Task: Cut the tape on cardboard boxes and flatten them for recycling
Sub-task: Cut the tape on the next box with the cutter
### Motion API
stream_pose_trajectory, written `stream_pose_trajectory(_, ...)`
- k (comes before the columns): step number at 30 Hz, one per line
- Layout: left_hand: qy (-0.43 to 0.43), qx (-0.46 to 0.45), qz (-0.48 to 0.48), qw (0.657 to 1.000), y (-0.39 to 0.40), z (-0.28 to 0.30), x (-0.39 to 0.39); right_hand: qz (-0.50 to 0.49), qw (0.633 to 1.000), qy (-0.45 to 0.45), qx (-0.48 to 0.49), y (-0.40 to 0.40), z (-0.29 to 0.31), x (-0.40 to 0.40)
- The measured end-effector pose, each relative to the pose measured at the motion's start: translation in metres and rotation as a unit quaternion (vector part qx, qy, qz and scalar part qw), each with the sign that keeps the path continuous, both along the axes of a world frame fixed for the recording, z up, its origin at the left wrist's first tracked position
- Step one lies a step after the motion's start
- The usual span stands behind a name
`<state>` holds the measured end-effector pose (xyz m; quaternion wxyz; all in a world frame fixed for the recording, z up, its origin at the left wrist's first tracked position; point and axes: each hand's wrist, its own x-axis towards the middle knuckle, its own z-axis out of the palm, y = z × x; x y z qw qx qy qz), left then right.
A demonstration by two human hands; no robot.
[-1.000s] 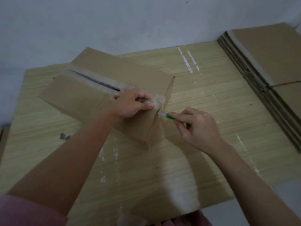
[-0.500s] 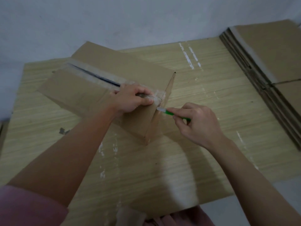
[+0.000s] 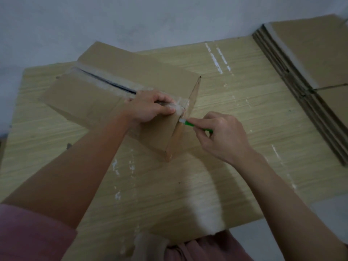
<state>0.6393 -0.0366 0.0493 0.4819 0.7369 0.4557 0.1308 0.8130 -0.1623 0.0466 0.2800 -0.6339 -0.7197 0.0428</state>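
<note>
1. Brown cardboard box [image 3: 105, 95] lies at an angle on the wooden table [image 3: 235, 95], its top flaps parted along a dark slit edged with pale tape [image 3: 181, 105].
2. Whether anything is inside the box cannot be told through the slit.
3. The left hand [image 3: 150, 108] is curled closed, pressing on the taped seam at the box's near end.
4. The right hand [image 3: 224, 136] pinches a green cutter [image 3: 188, 123], tip touching the box's end edge.
5. A stack of flattened boxes [image 3: 308, 72] sits on the table's far right.
</note>
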Motion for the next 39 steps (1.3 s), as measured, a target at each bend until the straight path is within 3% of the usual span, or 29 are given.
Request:
stream_pose_trajectory(10,0.019,0.041,-0.007,0.999,0.0,0.002,0.002,-0.079,0.997,0.015,0.001,0.012,-0.003,-0.006)
stream_pose_trajectory(18,0.002,0.032,-0.016,0.999,-0.001,0.003,-0.005,-0.191,0.973,0.054,-0.115,0.005,0.007,-0.002)
stream_pose_trajectory(22,0.054,0.062,-0.049,0.995,-0.003,0.007,-0.017,-0.162,0.98,0.055,-0.099,-0.009,0.004,0.028)
stream_pose_trajectory(26,0.125,0.116,-0.073,0.983,-0.01,0.018,-0.02,-0.158,0.974,0.158,-0.042,-0.009,0.006,0.033)
stream_pose_trajectory(29,0.196,0.175,-0.157,0.952,-0.025,0.028,-0.02,-0.139,0.97,0.199,-0.02,0.008,0.015,0.015)
stream_pose_trajectory(32,0.222,0.193,-0.291,0.91,-0.033,0.035,-0.036,-0.096,0.978,0.178,-0.039,0.033,0.029,-0.011)
stream_pose_trajectory(34,0.194,0.2,-0.337,0.899,-0.038,0.04,-0.051,-0.074,0.985,0.129,-0.082,0.051,0.035,-0.029)
stream_pose_trajectory(37,0.106,0.222,-0.31,0.918,-0.043,0.045,-0.074,-0.075,0.983,0.011,-0.168,0.074,0.032,-0.052)
stream_pose_trajectory(39,0.064,0.207,-0.249,0.944,-0.042,0.042,-0.092,-0.097,0.969,-0.004,-0.229,0.082,0.03,-0.065)
